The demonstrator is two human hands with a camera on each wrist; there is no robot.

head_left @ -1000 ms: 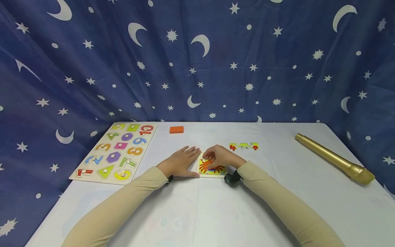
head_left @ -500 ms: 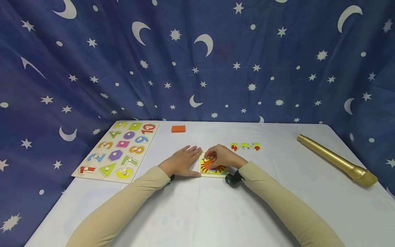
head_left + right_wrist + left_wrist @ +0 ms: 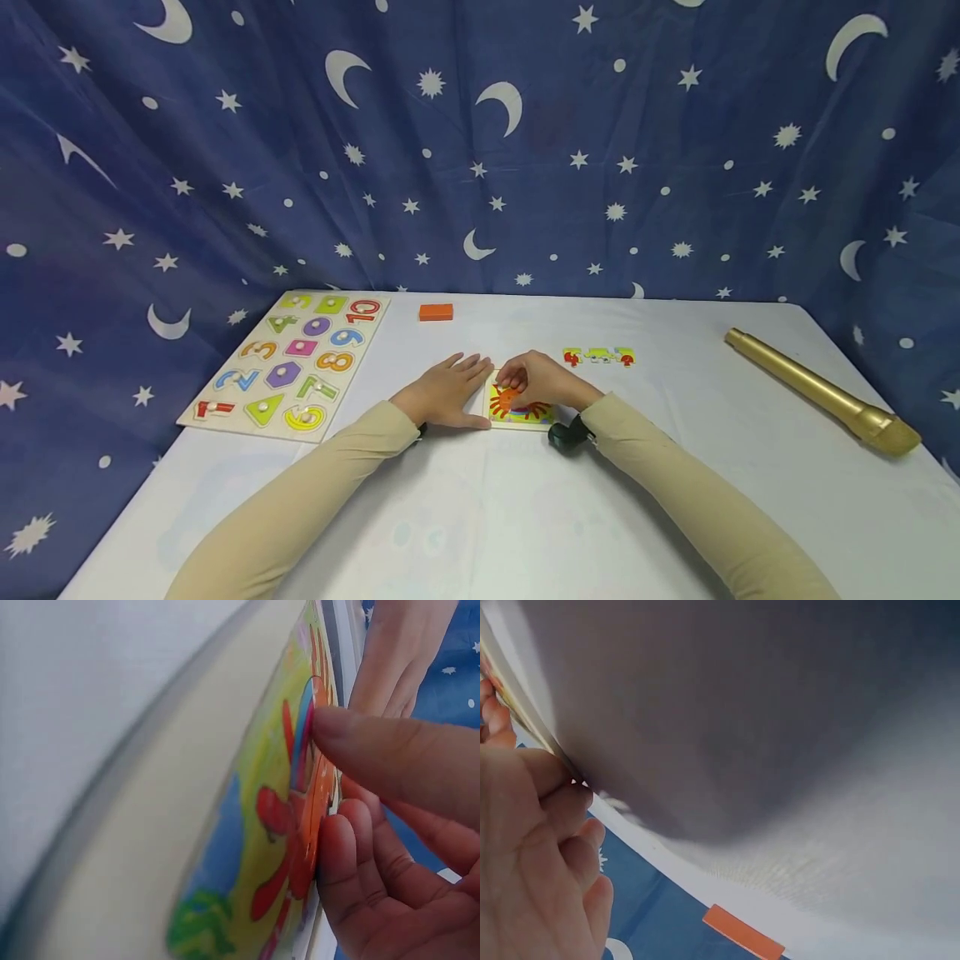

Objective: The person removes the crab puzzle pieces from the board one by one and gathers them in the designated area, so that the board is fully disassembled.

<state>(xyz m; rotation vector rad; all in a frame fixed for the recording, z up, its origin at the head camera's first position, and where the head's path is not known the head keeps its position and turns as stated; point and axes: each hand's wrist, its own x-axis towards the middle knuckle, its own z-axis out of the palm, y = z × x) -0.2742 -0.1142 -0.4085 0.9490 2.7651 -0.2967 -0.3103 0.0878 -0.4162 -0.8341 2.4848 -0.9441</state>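
Head view — crab puzzle (image 3: 534, 414): flat on the white table (image 3: 480, 517), between the hands.
Left hand (image 3: 448, 394): fingers spread wide, touching the puzzle's left edge.
Right hand (image 3: 542, 379): thumb and bent fingers touching the puzzle — pinching or not, cannot tell.

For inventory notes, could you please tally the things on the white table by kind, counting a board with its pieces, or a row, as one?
Puzzle boards: 2 (pale wooden number board, square yellow crab board)
Row of yellow-red puzzle pieces: 1
Orange rectangular block: 1
Gold microphone-shaped object: 1
Total: 5
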